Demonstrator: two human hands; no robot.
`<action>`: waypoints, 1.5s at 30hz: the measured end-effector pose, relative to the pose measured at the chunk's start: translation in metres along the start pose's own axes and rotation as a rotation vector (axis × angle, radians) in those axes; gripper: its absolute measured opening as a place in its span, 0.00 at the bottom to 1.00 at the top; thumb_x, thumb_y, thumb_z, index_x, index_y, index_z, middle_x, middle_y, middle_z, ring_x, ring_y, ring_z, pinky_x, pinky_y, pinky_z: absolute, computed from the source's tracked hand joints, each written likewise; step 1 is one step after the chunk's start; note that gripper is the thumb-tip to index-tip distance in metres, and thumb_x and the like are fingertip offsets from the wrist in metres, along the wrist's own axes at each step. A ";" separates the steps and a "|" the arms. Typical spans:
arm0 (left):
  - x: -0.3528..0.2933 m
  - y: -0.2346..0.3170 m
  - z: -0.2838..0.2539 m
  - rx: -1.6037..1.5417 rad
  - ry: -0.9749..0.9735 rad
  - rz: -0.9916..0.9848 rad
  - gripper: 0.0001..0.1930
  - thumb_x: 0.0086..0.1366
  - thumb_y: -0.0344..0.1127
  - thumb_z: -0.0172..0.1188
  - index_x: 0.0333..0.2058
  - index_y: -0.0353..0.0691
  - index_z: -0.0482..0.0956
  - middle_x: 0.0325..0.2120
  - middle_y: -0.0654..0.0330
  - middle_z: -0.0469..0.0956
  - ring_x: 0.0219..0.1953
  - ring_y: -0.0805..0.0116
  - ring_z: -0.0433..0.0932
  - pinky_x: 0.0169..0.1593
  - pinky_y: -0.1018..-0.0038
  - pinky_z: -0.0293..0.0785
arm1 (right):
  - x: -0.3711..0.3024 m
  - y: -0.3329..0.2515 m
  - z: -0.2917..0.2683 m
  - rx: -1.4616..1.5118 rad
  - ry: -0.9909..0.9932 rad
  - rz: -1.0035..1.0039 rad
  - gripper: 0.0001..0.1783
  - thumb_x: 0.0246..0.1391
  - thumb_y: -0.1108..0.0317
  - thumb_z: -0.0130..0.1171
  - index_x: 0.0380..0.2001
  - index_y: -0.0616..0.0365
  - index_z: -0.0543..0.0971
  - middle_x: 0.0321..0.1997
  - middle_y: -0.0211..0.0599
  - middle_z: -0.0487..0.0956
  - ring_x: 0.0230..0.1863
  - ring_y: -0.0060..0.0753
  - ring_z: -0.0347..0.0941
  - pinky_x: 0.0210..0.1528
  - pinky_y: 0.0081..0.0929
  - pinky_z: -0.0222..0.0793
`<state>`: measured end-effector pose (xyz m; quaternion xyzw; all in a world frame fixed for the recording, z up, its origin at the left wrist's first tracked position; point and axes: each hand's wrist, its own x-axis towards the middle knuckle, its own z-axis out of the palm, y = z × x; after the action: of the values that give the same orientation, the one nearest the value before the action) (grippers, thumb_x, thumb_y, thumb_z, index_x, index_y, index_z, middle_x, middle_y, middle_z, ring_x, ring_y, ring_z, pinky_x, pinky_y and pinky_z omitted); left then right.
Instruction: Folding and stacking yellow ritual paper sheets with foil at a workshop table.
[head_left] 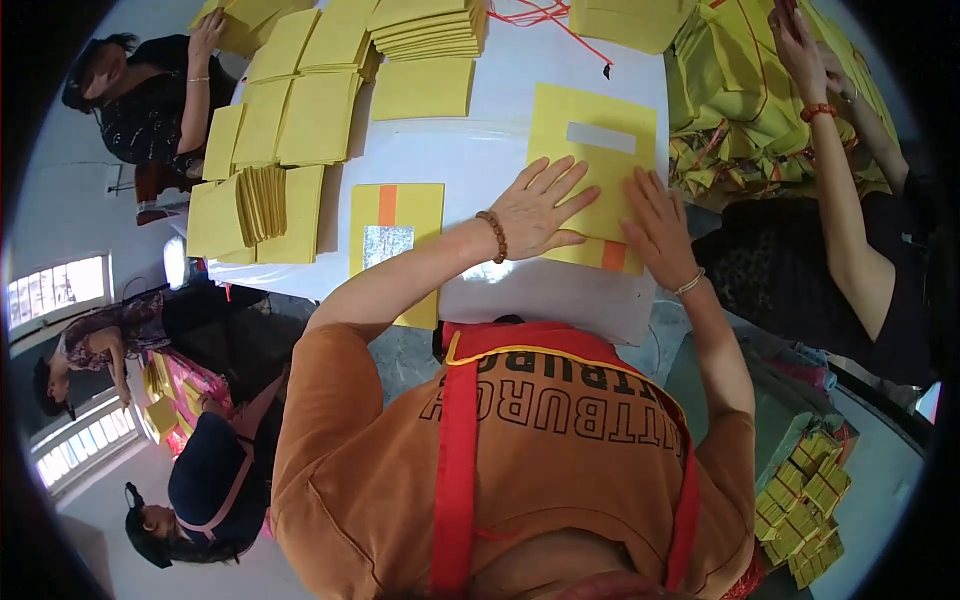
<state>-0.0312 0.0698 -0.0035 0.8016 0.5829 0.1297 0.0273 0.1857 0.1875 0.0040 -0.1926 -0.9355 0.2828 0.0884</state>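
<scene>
A yellow rectangular paper piece lies on the white table, with a silvery strip near its far end and an orange strip near its close end. My left hand rests flat on its left side, fingers spread, a brown beaded bracelet at the wrist. Along its right edge lies my right hand, fingers stretched out and palm down. Whether this is one sheet or a thin stack, I cannot tell. Left of it, partly under my left forearm, is another yellow paper piece with an orange strip and a silver square.
Stacks of yellow paper cover the white table's far left. Red cords lie at the back. Large yellow bundles stand at the right, beside a person's raised arms. Another person works at the far left.
</scene>
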 end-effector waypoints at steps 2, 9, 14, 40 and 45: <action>0.001 0.000 0.000 0.003 -0.008 0.001 0.31 0.61 0.57 0.43 0.57 0.45 0.59 0.58 0.48 0.54 0.62 0.53 0.48 0.63 0.58 0.42 | 0.001 0.009 0.006 -0.225 0.025 0.071 0.31 0.56 0.53 0.42 0.60 0.53 0.56 0.67 0.38 0.48 0.68 0.41 0.40 0.64 0.48 0.36; 0.027 0.008 -0.031 0.120 -0.237 0.081 0.30 0.59 0.50 0.47 0.56 0.41 0.59 0.54 0.42 0.59 0.56 0.51 0.57 0.53 0.60 0.57 | 0.003 0.007 0.004 -0.227 0.013 0.073 0.31 0.56 0.53 0.43 0.60 0.54 0.56 0.66 0.40 0.49 0.67 0.42 0.41 0.64 0.42 0.40; 0.045 0.037 -0.023 0.385 -0.297 0.032 0.28 0.55 0.42 0.50 0.53 0.36 0.63 0.41 0.34 0.69 0.39 0.47 0.72 0.35 0.64 0.71 | 0.013 0.009 -0.021 0.180 -0.079 0.144 0.28 0.58 0.57 0.42 0.59 0.60 0.58 0.64 0.44 0.54 0.65 0.42 0.47 0.64 0.31 0.42; -0.062 -0.238 0.008 0.402 0.152 -0.290 0.35 0.47 0.29 0.59 0.56 0.50 0.58 0.52 0.58 0.64 0.52 0.59 0.64 0.52 0.64 0.63 | -0.014 -0.020 0.034 0.334 0.291 0.264 0.21 0.52 0.65 0.53 0.50 0.59 0.70 0.64 0.42 0.53 0.65 0.43 0.48 0.62 0.34 0.47; -0.064 -0.245 0.009 0.355 0.098 -0.283 0.35 0.47 0.30 0.60 0.56 0.51 0.58 0.52 0.58 0.63 0.54 0.58 0.61 0.53 0.62 0.61 | -0.014 -0.018 0.040 0.341 0.335 0.303 0.21 0.54 0.61 0.50 0.50 0.59 0.69 0.65 0.42 0.53 0.65 0.44 0.47 0.62 0.37 0.46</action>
<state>-0.2742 0.0887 -0.0713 0.6970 0.7037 0.0588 -0.1245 0.1815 0.1480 -0.0193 -0.3564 -0.8074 0.4105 0.2295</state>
